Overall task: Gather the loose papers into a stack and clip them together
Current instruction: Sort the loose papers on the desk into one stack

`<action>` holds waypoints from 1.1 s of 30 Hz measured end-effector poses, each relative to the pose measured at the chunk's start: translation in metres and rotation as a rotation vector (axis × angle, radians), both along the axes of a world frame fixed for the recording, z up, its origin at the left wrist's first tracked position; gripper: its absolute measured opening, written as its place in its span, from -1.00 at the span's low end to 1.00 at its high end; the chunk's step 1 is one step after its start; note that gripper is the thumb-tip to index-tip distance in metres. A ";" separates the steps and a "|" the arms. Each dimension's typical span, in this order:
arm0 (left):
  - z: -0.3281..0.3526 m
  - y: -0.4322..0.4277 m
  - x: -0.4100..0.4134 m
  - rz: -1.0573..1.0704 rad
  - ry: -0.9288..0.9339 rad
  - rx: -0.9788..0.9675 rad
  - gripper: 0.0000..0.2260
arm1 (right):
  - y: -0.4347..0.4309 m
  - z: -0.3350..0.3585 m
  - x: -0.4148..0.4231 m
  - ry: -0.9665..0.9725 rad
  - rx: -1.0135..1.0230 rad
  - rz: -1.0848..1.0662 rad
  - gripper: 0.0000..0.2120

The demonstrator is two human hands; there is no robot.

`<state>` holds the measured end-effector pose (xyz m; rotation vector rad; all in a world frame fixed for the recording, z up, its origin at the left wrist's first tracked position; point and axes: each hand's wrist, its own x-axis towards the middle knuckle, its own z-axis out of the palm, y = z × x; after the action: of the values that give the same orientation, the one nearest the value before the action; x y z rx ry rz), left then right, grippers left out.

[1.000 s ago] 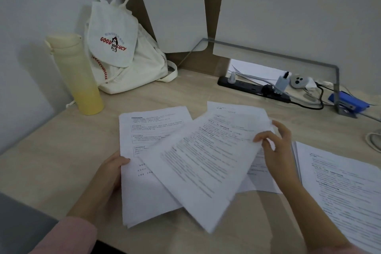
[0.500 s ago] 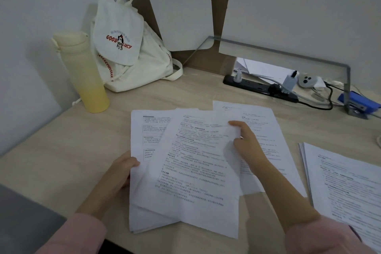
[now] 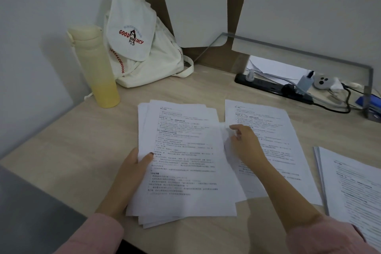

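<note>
A rough stack of printed white papers [image 3: 183, 163] lies on the wooden desk [image 3: 68, 150] in front of me. My left hand [image 3: 134, 169] grips the stack's left edge, thumb on top. My right hand [image 3: 245, 144] rests with loosely curled fingers at the stack's right edge, on top of a single printed sheet [image 3: 268, 136] that lies to the right. A further pile of printed sheets [image 3: 354, 187] sits at the far right. A blue clip-like object [image 3: 369, 105] lies at the right edge, partly cut off.
A yellow bottle [image 3: 97, 68] and a white canvas bag [image 3: 142, 47] stand at the back left against the wall. A black power strip [image 3: 266, 84] with plugs and cables runs along the back right under a metal frame [image 3: 309, 51]. A grey surface [image 3: 24, 212] lies front left.
The sheet my right hand held has been laid onto the left stack and squared up with it. My right hand has slid to the stack's right edge. The view has shifted slightly left.
</note>
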<state>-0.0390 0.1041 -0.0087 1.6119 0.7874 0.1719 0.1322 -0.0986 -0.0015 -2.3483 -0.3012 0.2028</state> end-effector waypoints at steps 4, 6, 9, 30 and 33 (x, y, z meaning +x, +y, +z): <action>-0.001 -0.002 0.000 0.087 -0.058 0.049 -0.90 | -0.016 -0.004 -0.008 -0.061 -0.229 0.029 -0.57; -0.002 -0.002 0.000 0.101 -0.061 0.061 -0.93 | -0.015 -0.003 -0.015 -0.035 -0.346 0.054 -0.44; -0.005 0.000 0.000 0.099 -0.066 0.068 -0.92 | -0.009 0.000 -0.019 -0.038 -0.441 0.069 -0.34; -0.002 0.001 -0.005 0.066 -0.054 0.125 -0.88 | -0.016 0.046 -0.021 -0.054 0.142 -0.205 -0.87; -0.002 0.000 -0.005 0.058 -0.064 0.123 -0.88 | 0.011 0.055 -0.036 0.056 0.254 -0.116 -0.88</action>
<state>-0.0445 0.1038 -0.0107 1.6914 0.7870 0.3176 0.0962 -0.0879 0.0536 -2.0972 -0.1526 0.1637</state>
